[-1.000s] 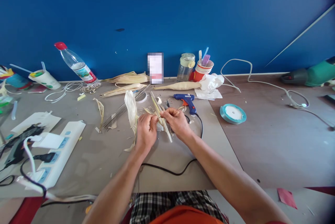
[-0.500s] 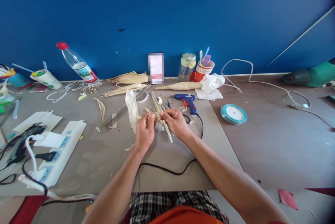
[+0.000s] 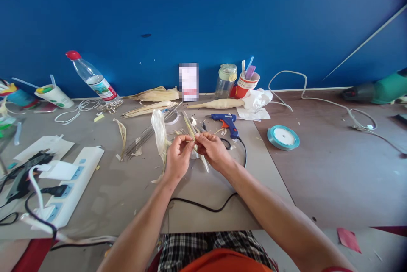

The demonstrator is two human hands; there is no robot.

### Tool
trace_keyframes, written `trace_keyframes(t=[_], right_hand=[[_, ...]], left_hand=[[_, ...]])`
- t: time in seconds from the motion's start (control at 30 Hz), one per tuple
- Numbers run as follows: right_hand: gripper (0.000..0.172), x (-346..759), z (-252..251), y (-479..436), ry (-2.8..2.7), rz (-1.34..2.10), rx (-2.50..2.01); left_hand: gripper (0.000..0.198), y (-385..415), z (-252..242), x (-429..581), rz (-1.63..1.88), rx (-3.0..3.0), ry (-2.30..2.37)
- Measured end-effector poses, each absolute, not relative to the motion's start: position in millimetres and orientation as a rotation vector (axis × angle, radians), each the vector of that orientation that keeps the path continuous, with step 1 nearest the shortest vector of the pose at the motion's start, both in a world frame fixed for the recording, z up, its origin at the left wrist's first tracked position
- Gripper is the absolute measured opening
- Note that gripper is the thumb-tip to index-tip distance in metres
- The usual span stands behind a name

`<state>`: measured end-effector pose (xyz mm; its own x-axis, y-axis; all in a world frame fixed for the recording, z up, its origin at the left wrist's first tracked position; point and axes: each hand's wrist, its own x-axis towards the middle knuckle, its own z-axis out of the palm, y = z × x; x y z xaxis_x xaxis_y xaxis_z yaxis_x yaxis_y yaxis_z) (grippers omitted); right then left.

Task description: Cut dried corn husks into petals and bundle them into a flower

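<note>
My left hand [image 3: 180, 153] and my right hand [image 3: 212, 147] meet fingertip to fingertip over the middle of the table. Both pinch something small and thin between them, too small to name. Pale dry husk strips [image 3: 203, 162] lie beneath and beyond my fingers. Left of my left hand is a broad whitish husk piece [image 3: 159, 130], beside a bundle of thin wires [image 3: 144, 136]. A blue glue gun [image 3: 226, 123] rests on its side beyond my right hand.
A blue ribbon roll [image 3: 283, 137] lies right. At the left are a power strip [image 3: 81, 183] and a tilted bottle [image 3: 95, 80]. Along the wall stand a phone [image 3: 188, 81], a jar [image 3: 226, 82] and paper cups [image 3: 246, 85]. A black cord [image 3: 213, 210] crosses the table near its front edge.
The fingers of my left hand have shifted, with the thumb and index finger now reaching closer to my right fingertips. The view has moved slightly.
</note>
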<state>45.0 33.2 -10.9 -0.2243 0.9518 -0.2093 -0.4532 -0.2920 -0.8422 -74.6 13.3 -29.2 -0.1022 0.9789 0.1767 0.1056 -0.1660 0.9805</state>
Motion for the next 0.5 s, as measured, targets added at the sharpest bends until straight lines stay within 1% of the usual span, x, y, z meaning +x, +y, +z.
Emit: trace_keyframes(t=[0.3,0.4,0.5], right_hand=[[0.036,53.7,-17.1,41.6,-0.805,1.605,-1.014],[0.038,59.6,-18.9,45.9,-0.876,1.468,-1.044],[0.037,63.1,-14.5,43.9,-1.155,1.24,-1.079]], left_hand=[[0.015,14.7,-26.2,-77.7,1.392,1.264,1.279],[0.015,15.2,-25.5,-78.6,1.364,1.25,1.268],[0.015,15.6,-25.1,-78.2,1.331,1.252,1.266]])
